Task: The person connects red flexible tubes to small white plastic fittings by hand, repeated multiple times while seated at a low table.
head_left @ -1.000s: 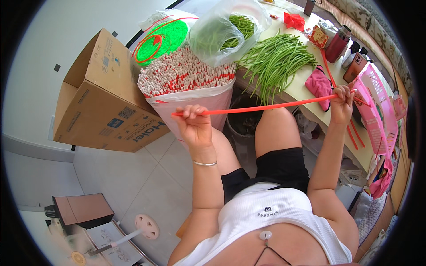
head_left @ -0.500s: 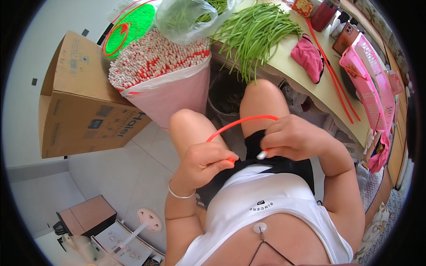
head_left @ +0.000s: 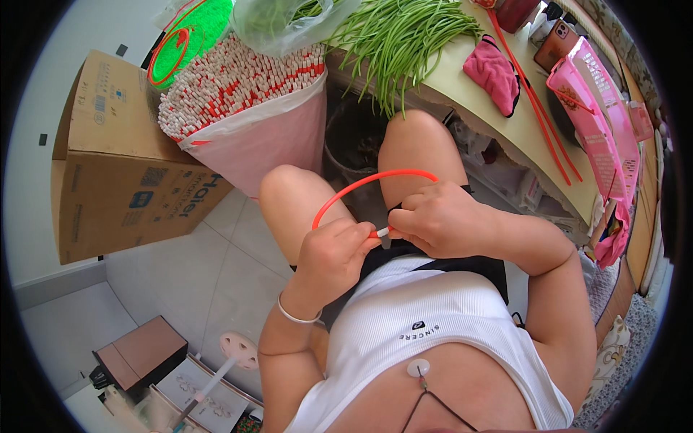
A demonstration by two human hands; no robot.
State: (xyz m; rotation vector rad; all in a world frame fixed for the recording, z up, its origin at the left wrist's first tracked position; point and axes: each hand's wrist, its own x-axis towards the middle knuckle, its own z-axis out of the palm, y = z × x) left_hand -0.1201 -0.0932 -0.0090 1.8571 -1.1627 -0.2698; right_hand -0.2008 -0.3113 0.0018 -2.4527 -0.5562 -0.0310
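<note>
Mid-frame, your left hand (head_left: pixel 333 252) and right hand (head_left: pixel 442 219) grip a bent red tube (head_left: pixel 391 172); slackening could spring it open.

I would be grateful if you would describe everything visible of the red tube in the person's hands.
The red tube is slender, smooth and slightly glossy, and looks like flexible plastic. It is bent into a loop, its curve arching away from the person over the thighs. The left hand grips one end and the right hand the other, hiding parts of it. Between the ends shows a short white piece; how deeply it sits in either is unclear.
</note>
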